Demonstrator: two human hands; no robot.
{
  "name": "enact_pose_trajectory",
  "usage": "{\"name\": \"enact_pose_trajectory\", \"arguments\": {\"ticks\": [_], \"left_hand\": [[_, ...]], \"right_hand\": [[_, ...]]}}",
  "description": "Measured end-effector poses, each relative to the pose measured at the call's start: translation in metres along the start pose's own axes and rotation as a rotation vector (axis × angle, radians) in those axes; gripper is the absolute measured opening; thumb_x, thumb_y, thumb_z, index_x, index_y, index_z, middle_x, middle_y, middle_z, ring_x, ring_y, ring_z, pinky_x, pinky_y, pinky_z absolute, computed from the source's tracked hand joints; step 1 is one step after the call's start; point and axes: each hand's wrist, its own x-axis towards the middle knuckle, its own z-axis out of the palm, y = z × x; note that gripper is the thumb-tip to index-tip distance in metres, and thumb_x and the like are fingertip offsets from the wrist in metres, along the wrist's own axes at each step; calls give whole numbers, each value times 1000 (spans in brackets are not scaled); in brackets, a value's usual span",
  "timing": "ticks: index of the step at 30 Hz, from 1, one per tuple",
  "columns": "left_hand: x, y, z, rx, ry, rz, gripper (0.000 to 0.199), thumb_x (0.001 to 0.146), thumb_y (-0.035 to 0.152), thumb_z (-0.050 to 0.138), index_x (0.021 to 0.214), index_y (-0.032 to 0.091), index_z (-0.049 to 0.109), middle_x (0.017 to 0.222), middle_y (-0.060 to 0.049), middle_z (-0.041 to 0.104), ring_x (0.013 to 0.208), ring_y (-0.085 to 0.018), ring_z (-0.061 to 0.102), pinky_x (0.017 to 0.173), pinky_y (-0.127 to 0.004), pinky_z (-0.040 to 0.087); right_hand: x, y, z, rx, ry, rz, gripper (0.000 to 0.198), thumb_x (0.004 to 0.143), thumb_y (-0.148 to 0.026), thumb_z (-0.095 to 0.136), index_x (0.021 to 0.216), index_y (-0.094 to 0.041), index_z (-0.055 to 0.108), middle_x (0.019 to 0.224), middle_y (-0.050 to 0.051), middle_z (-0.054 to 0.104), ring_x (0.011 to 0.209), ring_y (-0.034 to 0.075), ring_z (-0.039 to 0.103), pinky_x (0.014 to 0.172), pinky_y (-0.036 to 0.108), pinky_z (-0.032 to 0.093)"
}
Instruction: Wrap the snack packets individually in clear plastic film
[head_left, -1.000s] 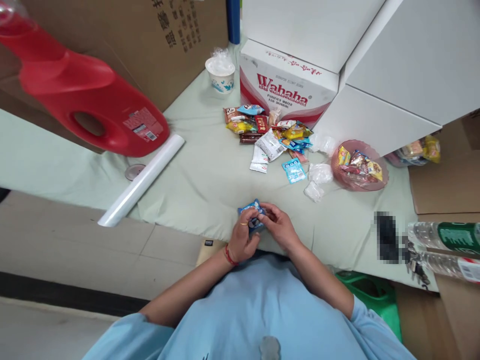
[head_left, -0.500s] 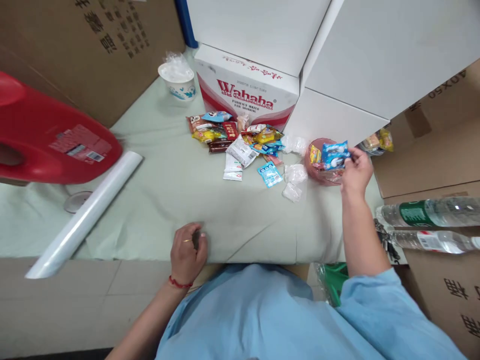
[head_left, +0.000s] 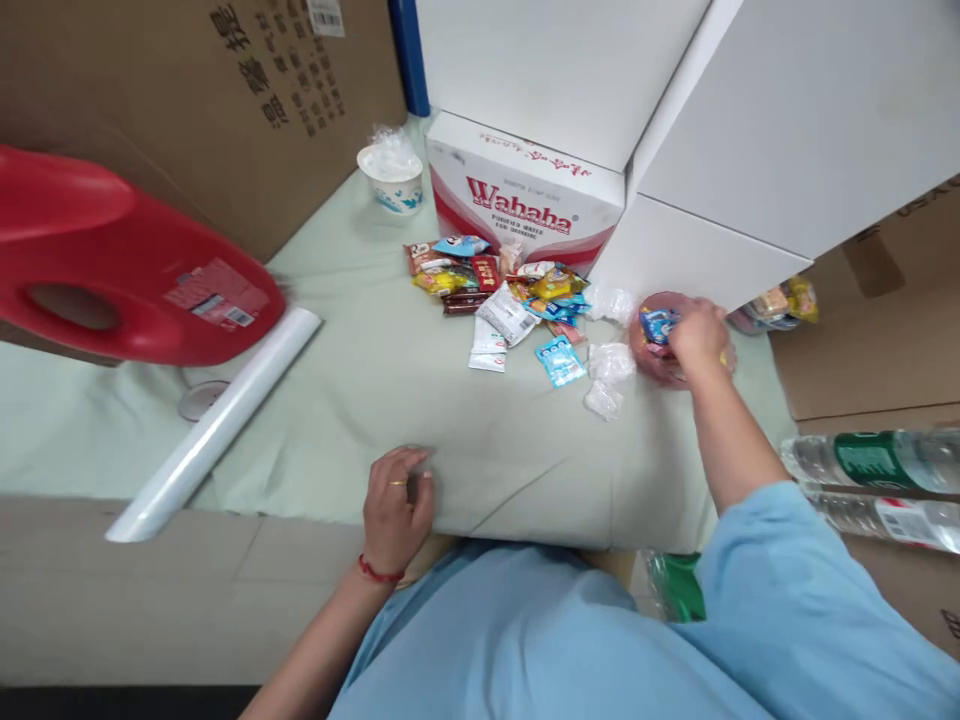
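Observation:
My right hand [head_left: 702,338] reaches down into a pink see-through bowl [head_left: 651,372] at the right. Its fingers are closed at the edge of a blue snack packet [head_left: 658,325]; their tips are partly hidden. Other wrapped pieces lie in the bowl beneath. My left hand [head_left: 397,500] rests on the table's front edge, loosely curled, thumb apart, holding nothing. Left of the bowl are clear crumpled wrappers [head_left: 611,363] and a light-blue sachet [head_left: 560,361]. Behind these lies a pile of snack packets [head_left: 480,285], with a white packet [head_left: 508,314] in front.
A Wahaha carton [head_left: 525,200] stands at the back beside white cabinets [head_left: 720,130]. Left are a paper cup [head_left: 394,180], a red jug [head_left: 150,260] and a white roll [head_left: 217,425] overhanging the table edge. Plastic bottles [head_left: 870,460] lie at the right.
My right hand has lowered the blue packet into the pink bowl. My left hand stays on the table edge. The whole view has shifted slightly.

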Motion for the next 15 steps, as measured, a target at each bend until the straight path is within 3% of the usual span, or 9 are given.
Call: {"name": "enact_pose_trajectory", "arguments": {"ticks": [3, 4, 6, 8, 12, 15], "left_hand": [[32, -11, -9, 1, 56, -57, 14, 94, 18, 57, 105, 22, 65, 107, -10, 66, 110, -26, 62, 98, -45, 52], [49, -18, -9, 5, 68, -74, 12, 94, 20, 57, 102, 22, 66, 107, -10, 65, 110, -26, 62, 98, -46, 52], [90, -35, -3, 11, 60, -106, 12, 95, 23, 56, 100, 22, 66, 107, -10, 65, 111, -27, 60, 101, -47, 49], [141, -57, 10, 34, 36, -150, 14, 96, 26, 53, 97, 22, 66, 105, -10, 64, 108, -27, 59, 103, -48, 47], [255, -109, 50, 86, -29, -227, 17, 93, 21, 51, 102, 18, 64, 110, -12, 65, 111, -28, 58, 105, -46, 45], [336, -143, 78, 134, -59, -262, 32, 92, 17, 52, 122, 13, 61, 125, -16, 62, 121, -30, 56, 113, -48, 41]], "right_hand": [[-36, 1, -6, -189, 296, -136, 34, 97, -21, 47, 113, -9, 74, 129, 19, 63, 128, 29, 52, 113, 50, 34], [-58, 2, -4, -198, 316, -228, 35, 100, -24, 45, 111, -9, 75, 120, 19, 67, 124, 29, 56, 111, 47, 37], [-113, 4, 7, -181, 228, -449, 31, 100, -24, 47, 111, -13, 74, 111, 16, 71, 114, 27, 62, 105, 44, 45], [-174, 10, 20, -194, 89, -564, 27, 99, -24, 50, 113, -17, 72, 111, 15, 72, 104, 28, 66, 94, 43, 51], [-274, 34, 34, -216, -16, -458, 32, 98, -30, 52, 125, -24, 68, 120, 14, 71, 99, 30, 70, 86, 46, 54], [-312, 60, 36, -254, 9, -407, 43, 95, -37, 55, 135, -28, 66, 122, 15, 71, 98, 34, 73, 80, 49, 54]]}}
